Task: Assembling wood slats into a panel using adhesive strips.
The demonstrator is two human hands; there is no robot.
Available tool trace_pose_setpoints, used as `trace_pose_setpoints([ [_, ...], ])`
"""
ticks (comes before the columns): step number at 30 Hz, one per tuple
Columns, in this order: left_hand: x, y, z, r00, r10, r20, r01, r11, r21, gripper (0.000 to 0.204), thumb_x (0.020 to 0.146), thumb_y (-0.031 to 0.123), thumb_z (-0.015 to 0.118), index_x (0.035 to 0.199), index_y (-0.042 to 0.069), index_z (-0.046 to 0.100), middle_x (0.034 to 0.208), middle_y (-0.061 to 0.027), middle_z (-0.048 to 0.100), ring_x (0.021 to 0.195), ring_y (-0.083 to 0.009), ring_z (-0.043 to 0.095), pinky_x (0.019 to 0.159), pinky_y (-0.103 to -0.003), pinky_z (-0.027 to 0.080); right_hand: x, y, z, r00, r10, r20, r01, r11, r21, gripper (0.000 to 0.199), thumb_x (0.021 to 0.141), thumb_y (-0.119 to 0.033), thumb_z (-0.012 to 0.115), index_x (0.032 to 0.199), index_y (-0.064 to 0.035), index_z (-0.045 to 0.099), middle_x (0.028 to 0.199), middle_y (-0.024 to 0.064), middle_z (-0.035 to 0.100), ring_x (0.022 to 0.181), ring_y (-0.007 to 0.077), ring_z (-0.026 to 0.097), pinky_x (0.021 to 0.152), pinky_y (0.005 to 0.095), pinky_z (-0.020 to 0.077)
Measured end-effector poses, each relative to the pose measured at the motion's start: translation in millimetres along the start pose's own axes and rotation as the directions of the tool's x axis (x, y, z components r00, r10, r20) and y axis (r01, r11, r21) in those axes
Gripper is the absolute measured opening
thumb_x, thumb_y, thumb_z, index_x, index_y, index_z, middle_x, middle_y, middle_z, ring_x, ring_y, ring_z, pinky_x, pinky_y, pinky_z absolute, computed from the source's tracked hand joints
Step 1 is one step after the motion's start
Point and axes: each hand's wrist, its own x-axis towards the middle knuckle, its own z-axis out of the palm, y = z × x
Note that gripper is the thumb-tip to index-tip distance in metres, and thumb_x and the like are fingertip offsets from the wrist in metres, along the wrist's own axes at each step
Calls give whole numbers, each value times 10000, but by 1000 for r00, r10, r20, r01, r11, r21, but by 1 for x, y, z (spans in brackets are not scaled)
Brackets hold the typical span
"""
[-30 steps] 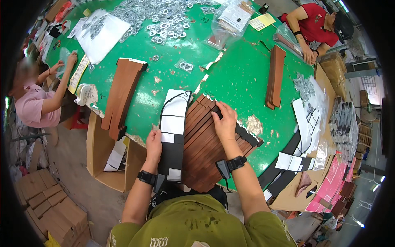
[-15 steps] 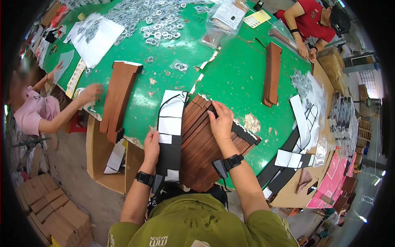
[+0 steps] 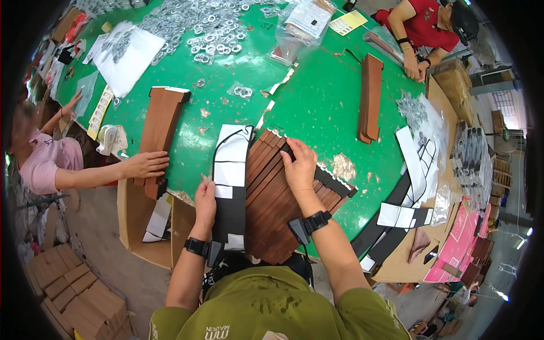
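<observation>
Olive-green shirt, bare forearms, black wrist straps with small boxes

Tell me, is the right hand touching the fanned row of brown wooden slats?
Touching: the head view shows the right hand pressed flat on the brown wooden slats.

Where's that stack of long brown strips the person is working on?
In the head view, the brown strips lie at the green table's near edge, under the right hand, beside the black-and-white sheet the left hand touches.

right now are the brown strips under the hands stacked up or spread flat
Spread flat: the brown strips lie side by side in one row on the green table, with the right hand pressing their top and the left hand beside them.
</observation>
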Motion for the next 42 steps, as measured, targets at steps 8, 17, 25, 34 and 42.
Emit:
trace_pose_setpoints([
  [8,0,2,4,1000,-10,-2,10,1000,-11,231,1012,238,537,954,20,590,835,22,554,773,-63,463,720,-236,413,3,-2,-1,1000,16,22,-16,1000,-13,359,789,-148,759,1142,-108,710,1152,78,660,1063,264,599,1011,435,393],
  [17,-12,19,1,1000,31,-3,-31,998,-46,220,1008,226,543,959,18,594,837,27,557,780,-54,467,726,-228,410,0,3,-5,985,108,138,-109,994,4,714,753,-112,766,1409,-98,483,1180,113,591,1130,312,540,1044,476,356],
  [25,-38,65,7,988,112,102,-100,988,-119,239,1017,236,558,995,3,606,894,16,586,816,-58,500,755,-225,421,6,-32,-30,997,-57,56,68,970,-232,638,767,-94,745,1361,-85,513,1229,154,568,1180,335,516,1028,493,377],
  [34,-55,87,22,962,110,249,-77,987,-138,277,1033,273,529,1022,11,619,903,-4,603,820,-68,519,752,-234,436,-30,-128,-83,877,-369,307,317,926,208,275,769,-107,746,1039,-95,694,1084,103,611,1027,305,585,870,426,487],
  [42,-55,79,11,972,-19,233,90,950,-299,332,1030,266,524,1152,-28,617,1008,-25,645,902,-83,574,809,-225,453,-33,-130,-79,861,-431,271,365,893,262,251,764,-98,749,984,-49,637,1104,120,587,1043,314,571,882,431,472],
])
